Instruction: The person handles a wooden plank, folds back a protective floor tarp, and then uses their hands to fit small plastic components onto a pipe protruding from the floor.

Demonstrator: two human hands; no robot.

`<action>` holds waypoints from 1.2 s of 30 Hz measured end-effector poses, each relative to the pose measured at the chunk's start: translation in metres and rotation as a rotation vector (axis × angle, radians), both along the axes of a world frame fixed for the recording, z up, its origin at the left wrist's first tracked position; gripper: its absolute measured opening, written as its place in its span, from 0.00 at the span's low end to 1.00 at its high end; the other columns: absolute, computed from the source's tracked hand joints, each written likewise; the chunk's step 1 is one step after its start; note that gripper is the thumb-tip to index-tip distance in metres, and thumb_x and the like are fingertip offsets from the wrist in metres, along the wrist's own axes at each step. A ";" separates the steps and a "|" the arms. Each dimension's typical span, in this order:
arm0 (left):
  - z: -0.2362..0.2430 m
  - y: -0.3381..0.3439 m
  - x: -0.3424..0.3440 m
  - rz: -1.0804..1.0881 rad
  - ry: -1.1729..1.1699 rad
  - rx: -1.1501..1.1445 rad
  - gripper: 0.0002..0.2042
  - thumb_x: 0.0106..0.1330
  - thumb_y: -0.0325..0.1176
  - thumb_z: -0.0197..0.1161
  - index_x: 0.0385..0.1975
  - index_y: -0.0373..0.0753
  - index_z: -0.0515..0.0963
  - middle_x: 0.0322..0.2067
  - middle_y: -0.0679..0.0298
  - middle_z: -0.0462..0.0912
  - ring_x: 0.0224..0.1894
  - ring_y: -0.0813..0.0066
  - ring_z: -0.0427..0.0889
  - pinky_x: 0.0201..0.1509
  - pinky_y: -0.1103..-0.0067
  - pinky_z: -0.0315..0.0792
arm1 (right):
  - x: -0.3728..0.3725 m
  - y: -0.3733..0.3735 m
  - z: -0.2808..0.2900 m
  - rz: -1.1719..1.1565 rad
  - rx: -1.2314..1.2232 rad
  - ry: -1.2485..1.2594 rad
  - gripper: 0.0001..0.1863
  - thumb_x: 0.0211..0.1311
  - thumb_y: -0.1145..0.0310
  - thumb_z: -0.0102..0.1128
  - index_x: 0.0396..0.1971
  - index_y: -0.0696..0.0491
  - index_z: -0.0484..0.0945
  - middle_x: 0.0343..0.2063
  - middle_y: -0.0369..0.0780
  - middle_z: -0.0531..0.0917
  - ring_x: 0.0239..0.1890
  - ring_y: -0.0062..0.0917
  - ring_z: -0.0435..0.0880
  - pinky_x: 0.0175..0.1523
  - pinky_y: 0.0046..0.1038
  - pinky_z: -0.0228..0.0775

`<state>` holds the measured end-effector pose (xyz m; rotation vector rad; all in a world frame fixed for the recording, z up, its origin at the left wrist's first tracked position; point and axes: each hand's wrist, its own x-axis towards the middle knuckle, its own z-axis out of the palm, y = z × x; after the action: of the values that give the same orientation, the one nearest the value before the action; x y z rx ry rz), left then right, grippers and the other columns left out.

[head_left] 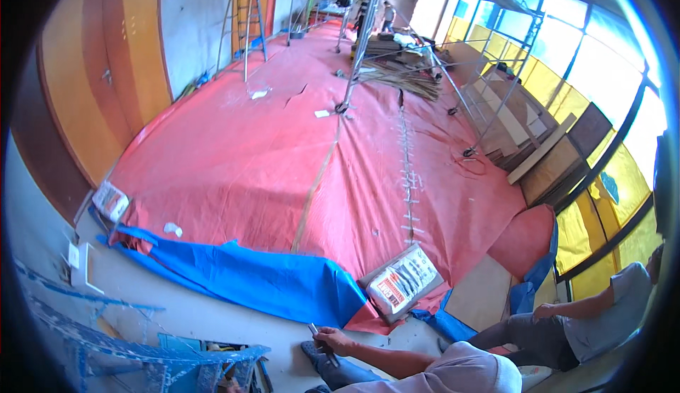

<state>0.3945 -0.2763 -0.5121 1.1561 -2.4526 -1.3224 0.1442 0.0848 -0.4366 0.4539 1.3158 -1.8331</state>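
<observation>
Red tarp (pixel 283 145) covers most of floor, blue tarp (pixel 269 280) along near edge. Orange door panels (pixel 106 74) on left wall, grey wall beside. Stepladder (pixel 248 18) and scaffold poles (pixel 365 39) further back. Tall windows (pixel 602 60) at right, bright daylight, yellow lower panes. Boards (pixel 538 145) stacked below them.

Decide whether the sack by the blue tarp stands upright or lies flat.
Lying flat. The sack rests on its broad side on the red sheet, its printed face up, next to the blue tarp.
</observation>
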 end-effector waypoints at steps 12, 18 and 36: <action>0.360 0.125 -0.182 -0.484 0.416 0.640 0.16 0.76 0.29 0.52 0.61 0.35 0.73 0.21 0.71 0.70 0.18 0.88 0.64 0.19 0.85 0.59 | -0.020 -0.038 0.286 -0.174 -0.027 0.727 0.13 0.78 0.60 0.51 0.47 0.56 0.72 0.28 0.35 0.76 0.27 0.18 0.79 0.36 0.26 0.80; 0.410 0.120 -0.150 -0.635 0.496 0.915 0.16 0.76 0.31 0.55 0.60 0.36 0.74 0.21 0.70 0.72 0.16 0.87 0.64 0.17 0.84 0.57 | 0.066 -0.052 0.354 -0.316 0.071 0.963 0.09 0.76 0.67 0.56 0.46 0.57 0.74 0.31 0.34 0.78 0.32 0.15 0.78 0.38 0.22 0.76; 0.501 0.170 -0.094 -1.117 0.429 1.012 0.16 0.76 0.32 0.55 0.59 0.34 0.77 0.30 0.69 0.77 0.22 0.86 0.72 0.22 0.84 0.65 | 0.218 -0.033 0.413 -0.665 0.192 1.073 0.11 0.72 0.74 0.60 0.50 0.59 0.73 0.36 0.35 0.80 0.39 0.14 0.78 0.43 0.20 0.74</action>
<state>0.3003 -0.1065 -0.0111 -0.6955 -2.0008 -2.8253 0.3620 0.0522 -0.0233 -0.0748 2.2468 -2.6767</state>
